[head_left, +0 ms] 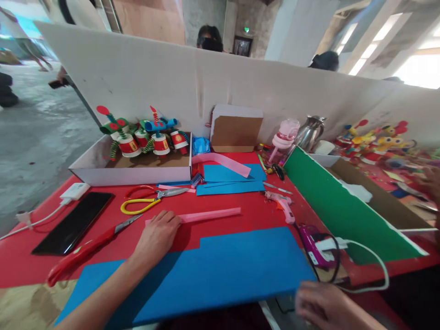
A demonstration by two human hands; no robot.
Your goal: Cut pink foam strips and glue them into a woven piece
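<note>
My left hand (pixel 161 233) lies over a long pink paper strip (pixel 213 215), its fingers bent and pressed together on it. The strip juts out to the right across the red table. Just in front spreads a large blue sheet (pixel 240 261), partly under my left forearm. At its right corner, low in the view, my right hand (pixel 318 302) is curled and smeared by motion; whatever its fingers hold, if anything, is hidden. Yellow- and red-handled scissors (pixel 156 199) and a red-handled cutting tool (pixel 92 245) lie left of and behind my left hand.
A white box (pixel 130 176) holds several paper-cup figures. Behind the strip lie blue paper pieces (pixel 230 187) and a pink glue gun (pixel 281 205). A purple power adapter (pixel 316 247) with cables sits near a green-sided box (pixel 330 201). A black phone (pixel 74 224) lies left.
</note>
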